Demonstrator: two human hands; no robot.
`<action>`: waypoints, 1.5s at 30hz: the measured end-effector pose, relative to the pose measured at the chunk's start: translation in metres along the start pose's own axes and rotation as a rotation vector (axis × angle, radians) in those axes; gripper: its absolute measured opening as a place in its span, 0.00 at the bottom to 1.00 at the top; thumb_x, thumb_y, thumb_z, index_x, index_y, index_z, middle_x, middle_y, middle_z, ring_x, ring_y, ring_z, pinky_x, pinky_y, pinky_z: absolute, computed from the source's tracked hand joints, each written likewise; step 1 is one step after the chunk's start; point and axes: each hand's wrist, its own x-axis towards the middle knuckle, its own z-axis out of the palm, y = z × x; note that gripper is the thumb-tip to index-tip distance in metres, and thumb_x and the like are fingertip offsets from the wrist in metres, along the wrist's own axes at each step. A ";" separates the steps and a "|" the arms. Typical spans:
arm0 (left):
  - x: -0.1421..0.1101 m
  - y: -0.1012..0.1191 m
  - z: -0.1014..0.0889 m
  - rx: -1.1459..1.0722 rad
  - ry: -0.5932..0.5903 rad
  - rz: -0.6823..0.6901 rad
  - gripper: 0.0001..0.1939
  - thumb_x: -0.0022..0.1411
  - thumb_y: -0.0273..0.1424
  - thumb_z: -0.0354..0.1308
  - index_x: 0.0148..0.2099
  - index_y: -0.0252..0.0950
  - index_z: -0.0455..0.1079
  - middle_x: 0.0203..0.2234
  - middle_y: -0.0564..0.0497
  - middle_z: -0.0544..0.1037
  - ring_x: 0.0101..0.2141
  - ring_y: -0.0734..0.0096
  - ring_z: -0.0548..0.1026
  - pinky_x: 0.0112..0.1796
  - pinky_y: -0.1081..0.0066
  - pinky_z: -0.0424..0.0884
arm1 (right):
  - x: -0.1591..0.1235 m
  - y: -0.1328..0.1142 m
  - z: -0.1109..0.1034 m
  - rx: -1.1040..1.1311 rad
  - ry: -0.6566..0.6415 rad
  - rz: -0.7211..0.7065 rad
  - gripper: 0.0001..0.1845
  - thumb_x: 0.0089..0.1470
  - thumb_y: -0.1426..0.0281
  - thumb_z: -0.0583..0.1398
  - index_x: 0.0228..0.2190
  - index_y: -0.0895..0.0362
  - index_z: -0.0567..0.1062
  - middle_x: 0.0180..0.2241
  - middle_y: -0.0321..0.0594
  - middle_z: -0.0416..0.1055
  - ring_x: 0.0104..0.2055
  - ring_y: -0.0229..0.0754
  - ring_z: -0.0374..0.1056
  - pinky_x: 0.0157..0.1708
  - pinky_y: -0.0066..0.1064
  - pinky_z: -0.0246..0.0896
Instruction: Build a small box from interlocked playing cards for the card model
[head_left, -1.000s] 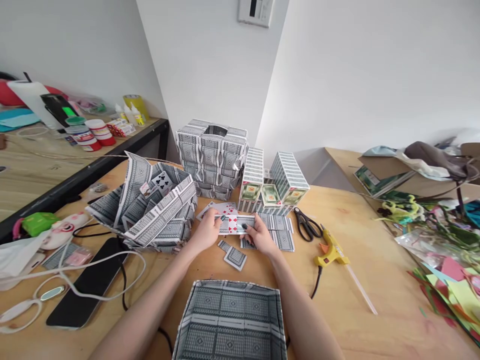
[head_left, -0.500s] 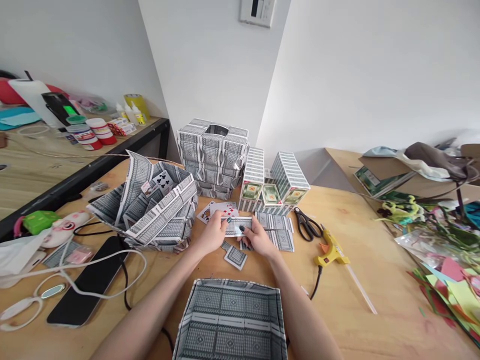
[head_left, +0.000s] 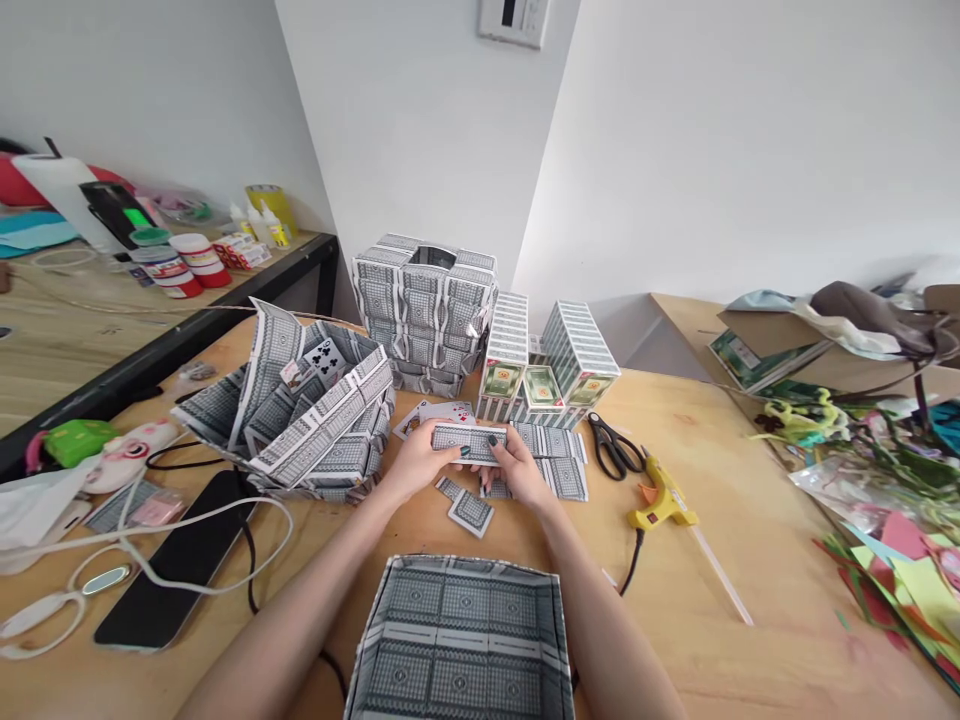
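Note:
My left hand (head_left: pixel 418 465) and my right hand (head_left: pixel 516 470) together pinch a folded playing card (head_left: pixel 469 441) just above the wooden table (head_left: pixel 750 560), its grey patterned back turned up. Loose cards (head_left: pixel 551 460) lie under and beside the hands, and a small folded card piece (head_left: pixel 471 511) sits just in front of them. A square box made of cards (head_left: pixel 461 640) stands close to me between my forearms. A collapsed card structure (head_left: pixel 300 415) lies to the left of my left hand.
A stacked card block (head_left: pixel 424 310) and upright card packs (head_left: pixel 544 365) stand at the back. Scissors (head_left: pixel 611 447) and a yellow glue gun (head_left: pixel 664 497) lie to the right. A dark phone (head_left: pixel 176 560) with white cables lies left; coloured paper scraps (head_left: pixel 900 560) crowd the right edge.
The card in my hands has turned from its red diamond face to its grey back and has been lifted a little. Both hands have stayed in the same place.

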 end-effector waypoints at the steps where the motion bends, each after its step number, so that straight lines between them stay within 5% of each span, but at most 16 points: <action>1: -0.001 0.001 0.001 -0.038 -0.006 -0.030 0.17 0.49 0.25 0.57 0.43 0.34 0.61 0.37 0.48 0.71 0.33 0.68 0.73 0.30 0.67 0.75 | 0.000 0.000 -0.001 -0.006 0.003 0.002 0.17 0.51 0.56 0.56 0.37 0.52 0.58 0.21 0.29 0.68 0.14 0.34 0.62 0.12 0.25 0.58; 10: -0.003 0.003 0.007 -0.130 0.031 -0.046 0.17 0.47 0.23 0.57 0.40 0.36 0.59 0.35 0.51 0.69 0.29 0.71 0.73 0.24 0.67 0.76 | 0.000 0.000 -0.002 -0.052 0.001 0.010 0.15 0.52 0.56 0.54 0.34 0.53 0.59 0.17 0.27 0.66 0.10 0.29 0.53 0.07 0.19 0.44; 22: -0.004 -0.006 0.010 0.061 0.042 0.083 0.13 0.52 0.23 0.52 0.39 0.38 0.53 0.25 0.56 0.70 0.20 0.75 0.71 0.22 0.75 0.70 | -0.003 0.003 0.003 -0.253 0.084 -0.041 0.14 0.55 0.55 0.51 0.31 0.51 0.55 0.18 0.28 0.65 0.11 0.31 0.54 0.08 0.21 0.48; 28: -0.006 -0.006 0.012 0.007 -0.028 0.040 0.09 0.56 0.28 0.50 0.37 0.39 0.51 0.12 0.62 0.64 0.11 0.74 0.65 0.12 0.78 0.58 | -0.001 -0.002 0.004 -0.267 0.083 -0.070 0.13 0.55 0.56 0.51 0.31 0.52 0.56 0.14 0.27 0.63 0.11 0.30 0.50 0.10 0.21 0.44; 34: -0.001 -0.007 0.002 -0.043 -0.150 0.067 0.08 0.59 0.37 0.47 0.37 0.39 0.52 0.13 0.59 0.67 0.13 0.71 0.68 0.15 0.75 0.61 | 0.000 -0.004 0.002 -0.243 0.103 -0.042 0.15 0.53 0.54 0.52 0.34 0.53 0.58 0.15 0.27 0.65 0.09 0.29 0.50 0.08 0.20 0.43; 39: 0.001 -0.012 -0.003 0.061 -0.090 0.099 0.06 0.60 0.36 0.46 0.37 0.39 0.54 0.10 0.60 0.65 0.11 0.73 0.64 0.14 0.76 0.57 | -0.003 -0.005 0.002 -0.214 0.032 -0.045 0.17 0.51 0.58 0.56 0.38 0.54 0.57 0.19 0.28 0.68 0.12 0.29 0.55 0.11 0.19 0.51; 45: -0.003 -0.011 0.003 0.031 -0.048 0.135 0.07 0.58 0.36 0.49 0.33 0.39 0.56 0.11 0.60 0.65 0.12 0.74 0.66 0.13 0.78 0.57 | -0.001 -0.004 0.000 -0.198 0.051 -0.065 0.15 0.51 0.59 0.56 0.34 0.55 0.59 0.16 0.27 0.66 0.10 0.28 0.52 0.08 0.19 0.47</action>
